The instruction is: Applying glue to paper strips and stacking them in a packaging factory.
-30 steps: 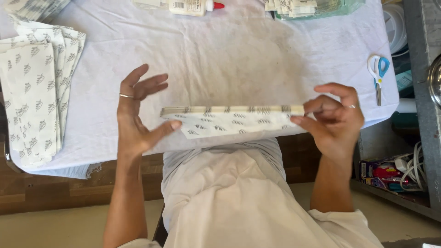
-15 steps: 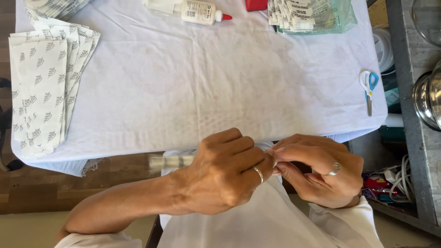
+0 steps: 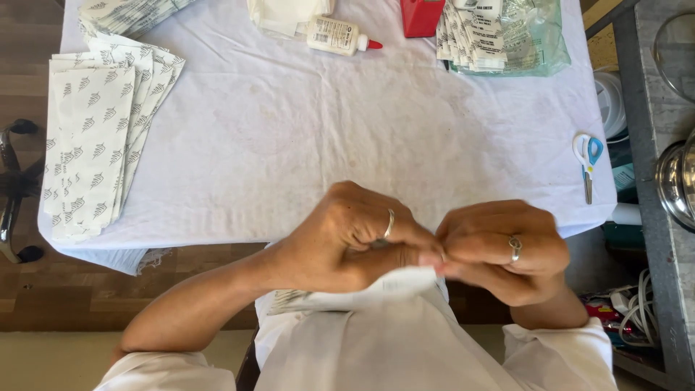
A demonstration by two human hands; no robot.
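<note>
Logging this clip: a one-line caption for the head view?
Left hand and right hand pinch a patterned paper piece together at the white-clothed table edge.

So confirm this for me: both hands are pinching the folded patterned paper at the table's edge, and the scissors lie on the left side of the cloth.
Not quite. The scissors lie on the right side of the cloth, as the head view shows. The left hand and right hand do pinch the folded patterned paper at the table's edge.
</note>
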